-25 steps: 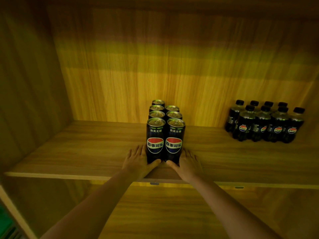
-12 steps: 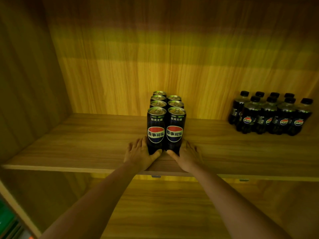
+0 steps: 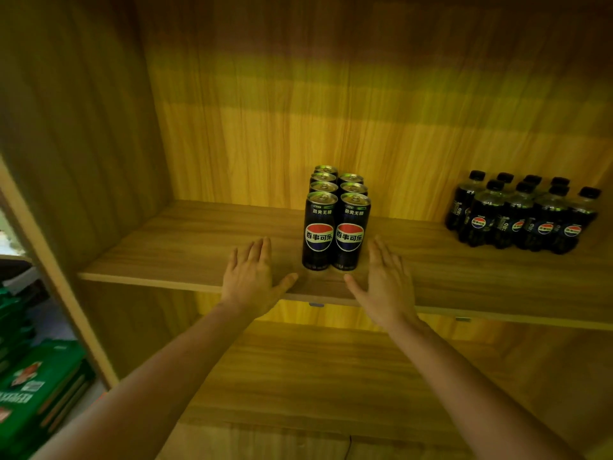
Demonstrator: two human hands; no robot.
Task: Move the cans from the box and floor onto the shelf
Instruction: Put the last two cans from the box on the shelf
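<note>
Pepsi cans [image 3: 335, 224] stand two abreast at frame centre on the wooden shelf [image 3: 185, 254]. Left hand [image 3: 250, 280] and right hand [image 3: 386, 283], touching them a moment ago, have drawn back empty, fingers spread: this batch looks placed.

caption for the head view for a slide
Both open hands, left and right, flank two rows of cans on the shelf, bottles at right.

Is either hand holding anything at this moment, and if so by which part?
Nothing is held. The left hand and right hand are open, flat and apart from the cans standing on the shelf.
</note>
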